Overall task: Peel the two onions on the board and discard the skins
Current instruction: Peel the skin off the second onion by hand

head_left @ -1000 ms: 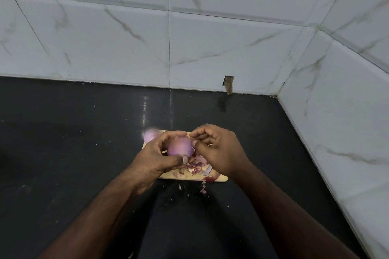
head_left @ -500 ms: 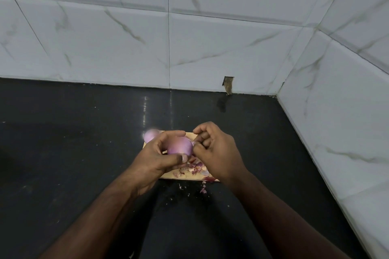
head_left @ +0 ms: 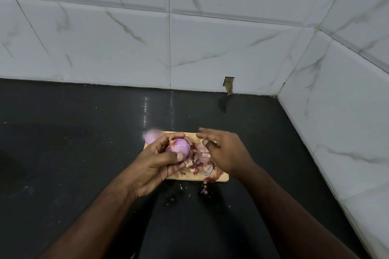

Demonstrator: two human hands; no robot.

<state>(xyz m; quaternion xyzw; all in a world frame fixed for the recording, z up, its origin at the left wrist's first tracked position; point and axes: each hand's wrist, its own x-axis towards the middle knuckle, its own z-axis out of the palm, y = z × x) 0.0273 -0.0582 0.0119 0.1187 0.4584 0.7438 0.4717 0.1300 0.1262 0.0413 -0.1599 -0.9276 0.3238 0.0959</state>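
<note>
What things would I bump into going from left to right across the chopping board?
Bare onion → onion in the left hand → pile of skins → right hand, all above the wooden board.

Two onions [head_left: 177,149] are in view: one just left of the frame's centre, a second [head_left: 153,136] up and to its left. One wooden board [head_left: 219,177] lies on one dark worktop [head_left: 73,132]. One heap of loose skins [head_left: 201,160] sits at the board's middle; the pieces are too many and too tangled to count. Two hands appear, the left hand [head_left: 155,164] and the right hand [head_left: 223,151].
</note>
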